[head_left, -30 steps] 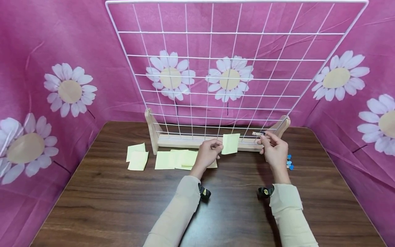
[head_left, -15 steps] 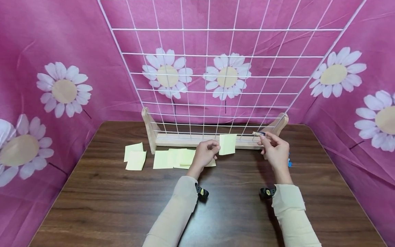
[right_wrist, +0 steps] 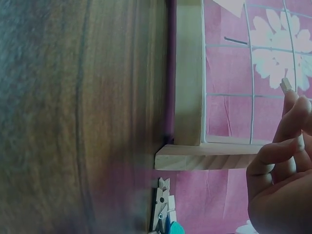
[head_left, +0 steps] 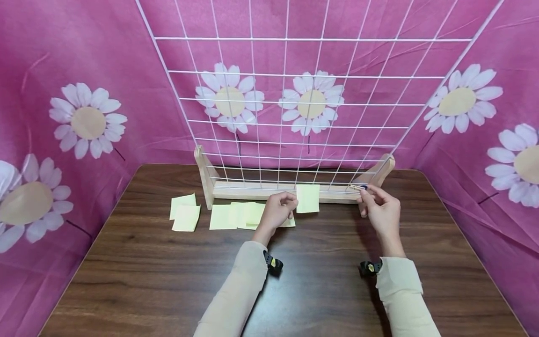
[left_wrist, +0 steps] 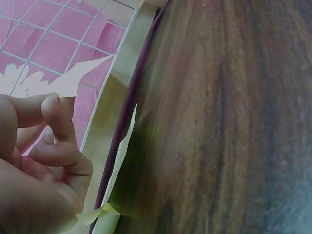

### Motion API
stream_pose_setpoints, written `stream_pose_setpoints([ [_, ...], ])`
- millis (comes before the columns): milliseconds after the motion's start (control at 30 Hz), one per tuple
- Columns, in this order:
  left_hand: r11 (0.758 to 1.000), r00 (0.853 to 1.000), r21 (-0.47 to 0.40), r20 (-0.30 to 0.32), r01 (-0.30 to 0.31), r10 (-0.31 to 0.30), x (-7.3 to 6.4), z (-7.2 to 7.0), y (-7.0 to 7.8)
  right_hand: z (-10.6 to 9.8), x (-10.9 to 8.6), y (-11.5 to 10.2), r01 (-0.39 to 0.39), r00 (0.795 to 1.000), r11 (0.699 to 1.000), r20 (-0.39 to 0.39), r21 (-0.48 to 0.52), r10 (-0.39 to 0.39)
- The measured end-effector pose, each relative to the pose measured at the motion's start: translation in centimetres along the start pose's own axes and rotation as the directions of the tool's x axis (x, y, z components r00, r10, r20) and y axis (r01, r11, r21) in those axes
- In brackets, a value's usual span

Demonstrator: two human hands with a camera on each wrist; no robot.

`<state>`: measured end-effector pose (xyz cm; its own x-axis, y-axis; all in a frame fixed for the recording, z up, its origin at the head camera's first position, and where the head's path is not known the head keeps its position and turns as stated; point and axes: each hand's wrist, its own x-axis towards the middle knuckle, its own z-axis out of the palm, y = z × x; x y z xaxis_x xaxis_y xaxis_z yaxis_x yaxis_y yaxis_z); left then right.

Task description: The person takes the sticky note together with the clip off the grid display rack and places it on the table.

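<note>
My left hand [head_left: 278,213] pinches a pale yellow sticky note [head_left: 308,198] by its left edge, holding it up in front of the rack's wooden base. In the left wrist view the note [left_wrist: 80,78] sticks out past the curled fingertips. A small wooden clothespin [head_left: 357,187] with a dark blue end is between the thumb and fingers of my right hand [head_left: 382,210], a short way right of the note. Only the clothespin's tip [right_wrist: 286,86] shows in the right wrist view. Behind both hands stands a white wire grid [head_left: 286,104] in a wooden stand [head_left: 252,190].
Two sticky notes [head_left: 186,218] lie at the left of the brown table [head_left: 177,281]. A row of overlapping notes [head_left: 223,217] lies in front of the stand, partly behind the left hand. Several clothespins [right_wrist: 163,207] sit beside the stand's right foot.
The note has turned to face the camera more squarely and shifted slightly left. My right hand has moved a little right and down with the clothespin, now covering the blue clothespins in the head view.
</note>
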<state>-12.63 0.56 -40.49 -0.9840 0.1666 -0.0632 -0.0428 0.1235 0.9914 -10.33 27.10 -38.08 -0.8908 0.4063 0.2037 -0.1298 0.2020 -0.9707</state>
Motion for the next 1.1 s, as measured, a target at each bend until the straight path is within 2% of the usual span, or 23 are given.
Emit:
stream_pose_setpoints([
  [200, 1.000, 1.000, 0.003, 0.003, -0.002, 0.002, -0.2, 0.0, -0.1, -0.4, -0.5, -0.1, -0.052, 0.998, 0.999, 0.023, -0.006, 0.052],
  [367, 0.997, 1.000, 0.076, -0.004, -0.014, 0.014, -0.4, -0.3, 0.0, -1.1, -0.7, 0.2, -0.064, 0.997, 0.998, 0.042, -0.023, 0.065],
  [567, 0.975, 0.999, 0.217, 0.015, -0.040, 0.038, -0.4, -0.4, 0.4, -2.2, -0.9, 0.7, -0.096, 0.995, 0.995, 0.036, 0.041, 0.095],
  [733, 0.964, 0.999, 0.264, 0.035, -0.040, 0.032, -0.6, -0.6, 0.6, -3.1, -1.0, 1.2, -0.142, 0.989, 0.986, 0.043, 0.091, 0.138],
  [933, 0.946, 0.998, 0.317, 0.046, -0.062, 0.049, -0.7, -0.9, 0.6, -4.4, -0.9, 1.4, -0.162, 0.986, 0.973, 0.067, 0.165, 0.153],
  [1100, 0.940, 0.997, 0.336, 0.066, -0.063, 0.043, -0.8, -1.0, 0.6, -5.2, -0.7, 1.5, -0.169, 0.984, 0.977, 0.077, 0.128, 0.160],
])
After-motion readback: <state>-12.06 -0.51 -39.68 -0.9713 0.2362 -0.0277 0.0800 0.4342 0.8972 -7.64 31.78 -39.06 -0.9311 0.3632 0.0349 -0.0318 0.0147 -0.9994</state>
